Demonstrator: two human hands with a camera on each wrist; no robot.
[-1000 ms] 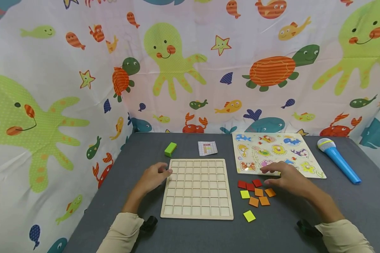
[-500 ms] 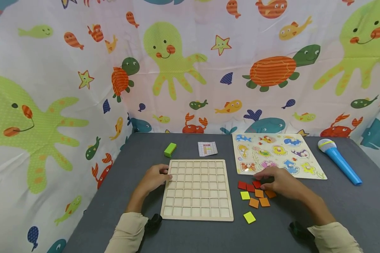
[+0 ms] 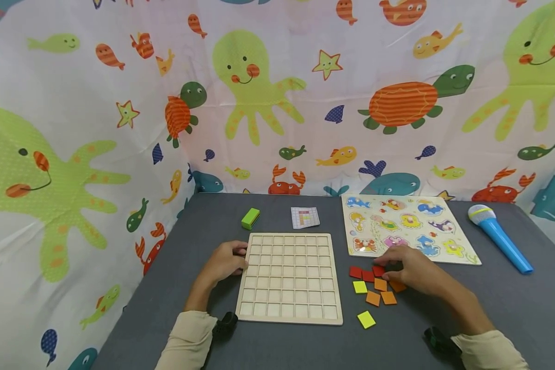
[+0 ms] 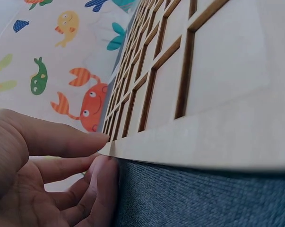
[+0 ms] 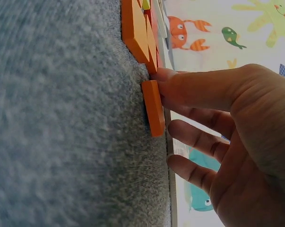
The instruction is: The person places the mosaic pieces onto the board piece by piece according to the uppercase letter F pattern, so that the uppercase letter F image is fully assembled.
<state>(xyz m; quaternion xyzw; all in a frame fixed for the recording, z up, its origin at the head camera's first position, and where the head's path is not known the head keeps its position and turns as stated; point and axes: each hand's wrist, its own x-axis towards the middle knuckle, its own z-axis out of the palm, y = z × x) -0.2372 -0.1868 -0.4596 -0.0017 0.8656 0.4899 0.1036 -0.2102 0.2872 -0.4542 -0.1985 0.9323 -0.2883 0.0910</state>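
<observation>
My left hand point(image 3: 224, 261) pinches the left edge of a square wooden grid board point(image 3: 289, 280); in the left wrist view its thumb lies over the rim, with the other fingers curled alongside. To the board's right is a loose group of square tiles. Thumb and index finger of my right hand point(image 3: 413, 267) close on a red tile point(image 3: 377, 270) at the group's far side. Close below that hand lie orange tiles point(image 3: 380, 284); one orange tile point(image 5: 153, 108) stands out beside the thumb in the right wrist view. Yellow tiles point(image 3: 366, 319) are nearer the front.
Behind the board are a stack of green tiles point(image 3: 251, 218) and a small card with a coloured grid pattern point(image 3: 305, 218). A sea-animal puzzle board point(image 3: 409, 222) lies behind the right hand, with a blue toy microphone point(image 3: 501, 239) to its right. A printed curtain point(image 3: 277, 103) borders the table.
My right hand has come left and down from over the puzzle board's edge, and its fingertips have closed on the red tile. My left hand has lowered slightly onto the grid board's edge.
</observation>
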